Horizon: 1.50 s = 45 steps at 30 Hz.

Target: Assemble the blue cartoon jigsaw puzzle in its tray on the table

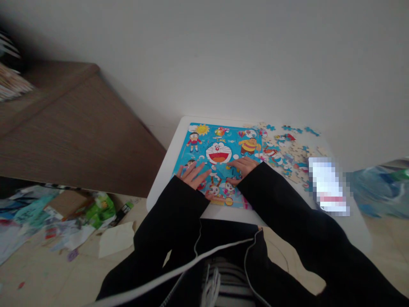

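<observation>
A blue cartoon puzzle board (204,143) lies flat on a white table, with a large laughing blue-and-white face near its middle. My left hand (194,174) rests on the board's lower left part, fingers spread. On the lower right part lies my right hand (243,167), its fingers bent toward the middle of the board; whether a piece is under its fingertips is hidden. Loose puzzle pieces (297,151) are scattered to the right of the board, some picture side up and some showing plain backs.
The white table (166,170) stands against a wall. A blurred-out bright phone-like object (329,185) lies at its right. Beyond is a clear plastic bag (380,189). A brown cabinet (83,132) stands left, with bags and paper (100,209) on the floor.
</observation>
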Available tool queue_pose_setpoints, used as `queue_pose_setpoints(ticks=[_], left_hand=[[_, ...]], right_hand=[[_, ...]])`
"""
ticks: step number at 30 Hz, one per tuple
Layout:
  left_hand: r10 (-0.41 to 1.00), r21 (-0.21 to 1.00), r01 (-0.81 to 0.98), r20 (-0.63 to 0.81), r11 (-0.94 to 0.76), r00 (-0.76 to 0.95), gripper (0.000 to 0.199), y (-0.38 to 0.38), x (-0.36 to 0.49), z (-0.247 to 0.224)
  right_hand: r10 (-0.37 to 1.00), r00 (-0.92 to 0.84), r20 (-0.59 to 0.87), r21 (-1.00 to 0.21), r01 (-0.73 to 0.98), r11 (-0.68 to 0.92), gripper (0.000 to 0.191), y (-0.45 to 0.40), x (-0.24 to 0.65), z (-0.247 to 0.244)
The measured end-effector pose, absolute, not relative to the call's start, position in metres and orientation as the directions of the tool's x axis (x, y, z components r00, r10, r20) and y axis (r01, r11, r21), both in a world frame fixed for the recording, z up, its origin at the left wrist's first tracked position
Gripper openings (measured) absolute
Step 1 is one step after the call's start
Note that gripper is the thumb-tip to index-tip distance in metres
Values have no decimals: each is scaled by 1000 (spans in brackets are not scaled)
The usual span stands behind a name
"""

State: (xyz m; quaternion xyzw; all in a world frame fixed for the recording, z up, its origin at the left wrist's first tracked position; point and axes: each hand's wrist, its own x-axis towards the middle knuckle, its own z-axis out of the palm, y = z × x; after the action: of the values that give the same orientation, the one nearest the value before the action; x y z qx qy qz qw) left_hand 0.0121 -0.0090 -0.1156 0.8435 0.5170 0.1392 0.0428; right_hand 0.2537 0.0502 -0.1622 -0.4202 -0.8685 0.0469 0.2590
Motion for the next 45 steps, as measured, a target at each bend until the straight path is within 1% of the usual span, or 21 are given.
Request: queue_pose_setpoints(ticks=[5,8,11,15,17,19,21,24,27,29,32,35,38,41,45], left_hand=[[916,245,884,153,-398,370,68,19,23,-126],[900,260,862,149,-436,410,62,25,29,-137],[877,282,830,177,-481,448,59,23,32,-143],[879,300,827,192,-476,437,60,18,30,-138],[885,303,832,191,-465,425,61,13,26,-132],[887,303,835,204,-459,413,60,5,21,-127],[883,298,834,226,-465,412,57,-6,16,-124],[868,287,822,243,-492,434,51,-24,10,-125],[851,284,804,236,-522,469,50,-39,7,-130],[849,280,803,224,-527,479,52,-46,7,-134],[858,280,813,218,-511,465,53,-52,9,-138],[847,301,793,252,-529,469,51,-53,12,-141],[840,311,784,286,-537,462,46,-54,15,-143],[837,292,794,320,-533,444,40,-55,21,-144],[808,263,780,355,-568,470,39,-57,30,-149]], right_hand=[[757,-484,439,-325,700,636,44,47,266,-161],[773,-442,455,-337,718,609,40,49,270,-164],[773,-423,472,-339,723,602,41,50,269,-162],[763,-396,512,-350,715,606,47,34,263,-140],[749,-358,557,-383,690,614,43,12,259,-123],[731,-338,593,-437,627,645,36,-15,257,-110],[731,-355,583,-483,572,663,34,-43,259,-106],[753,-344,562,-510,572,642,28,-75,268,-119],[792,-242,560,-520,642,563,21,-92,277,-141],[794,-182,581,-509,679,528,22,-99,279,-152],[775,-163,610,-483,699,527,25,-106,274,-159],[772,-161,616,-472,709,524,23,-109,267,-162],[764,-154,626,-482,694,535,23,-108,263,-165],[752,-128,647,-504,667,548,21,-105,263,-168],[771,-102,629,-530,669,521,19,-105,261,-170]])
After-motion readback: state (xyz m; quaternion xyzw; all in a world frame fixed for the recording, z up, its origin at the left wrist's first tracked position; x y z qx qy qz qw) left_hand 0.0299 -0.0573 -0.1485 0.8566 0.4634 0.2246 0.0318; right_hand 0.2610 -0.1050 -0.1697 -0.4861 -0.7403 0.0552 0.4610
